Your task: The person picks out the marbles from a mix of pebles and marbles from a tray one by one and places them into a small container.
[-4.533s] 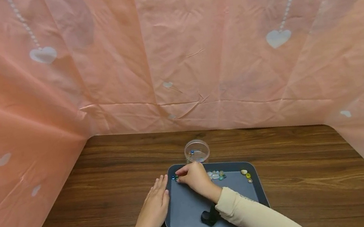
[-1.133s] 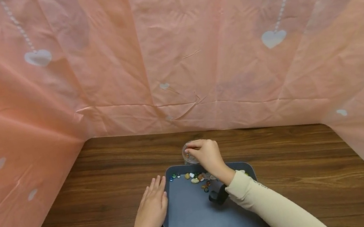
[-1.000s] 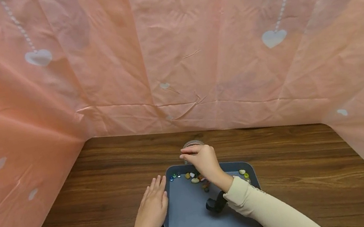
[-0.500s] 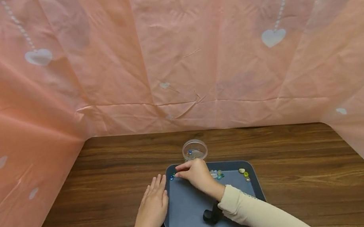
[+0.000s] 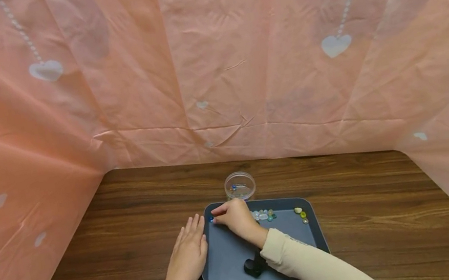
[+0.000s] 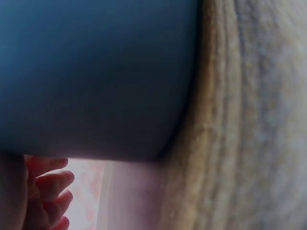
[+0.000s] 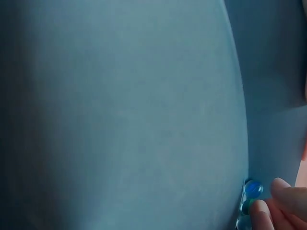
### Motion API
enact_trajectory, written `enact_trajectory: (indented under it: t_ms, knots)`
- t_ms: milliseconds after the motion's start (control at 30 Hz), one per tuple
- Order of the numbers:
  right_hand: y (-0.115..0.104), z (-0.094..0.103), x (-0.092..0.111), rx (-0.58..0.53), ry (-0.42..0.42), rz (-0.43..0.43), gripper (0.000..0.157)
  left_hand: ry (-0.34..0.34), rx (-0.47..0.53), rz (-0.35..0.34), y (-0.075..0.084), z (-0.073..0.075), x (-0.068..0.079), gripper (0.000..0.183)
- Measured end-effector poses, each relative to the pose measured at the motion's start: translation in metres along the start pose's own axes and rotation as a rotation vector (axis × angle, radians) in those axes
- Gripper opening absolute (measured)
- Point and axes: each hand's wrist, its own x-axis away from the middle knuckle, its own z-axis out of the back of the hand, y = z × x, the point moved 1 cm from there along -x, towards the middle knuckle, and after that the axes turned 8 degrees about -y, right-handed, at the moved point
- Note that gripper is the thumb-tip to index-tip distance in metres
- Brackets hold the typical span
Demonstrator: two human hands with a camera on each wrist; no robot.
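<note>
My right hand (image 5: 240,219) reaches into the far left corner of the dark grey tray (image 5: 231,262). In the right wrist view its fingertips (image 7: 261,211) are beside a green glass marble (image 7: 246,206), close to a blue glass marble (image 7: 253,188). Thumb and finger look apart, with nothing clearly between them. My left hand (image 5: 186,255) lies with straight fingers along the tray's left edge; in the left wrist view its fingers (image 6: 55,184) show past the tray wall. Behind the tray stands a clear round container (image 5: 239,185) with a few small pieces inside.
Whitish and greenish glass pieces (image 5: 264,215) lie along the tray's far side, partly hidden by my right hand. Yellowish pieces (image 5: 303,215) sit near the right wall. A pink curtain (image 5: 220,86) surrounds the wooden table (image 5: 365,205).
My right hand went from over the clear container back to the marbles in the far left corner, and shifted slightly left over the last half second. My left hand stays at the tray's edge.
</note>
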Motion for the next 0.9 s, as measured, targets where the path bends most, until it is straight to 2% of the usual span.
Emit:
enact_trajectory:
  t_ms: [167,567,900]
  knots:
    - [-0.004,-0.004,-0.001,0.062,0.0,0.039,0.014,0.019,-0.025,-0.01,0.0,0.0,0.0,0.047]
    - [-0.008,-0.013,-0.001,0.214,-0.027,0.087,0.013,0.033,0.0,-0.003,0.0,-0.001,-0.001,0.047]
    - [-0.008,-0.008,0.005,0.184,0.0,0.122,0.009,0.024,0.02,0.001,0.001,-0.001,0.0,0.047]
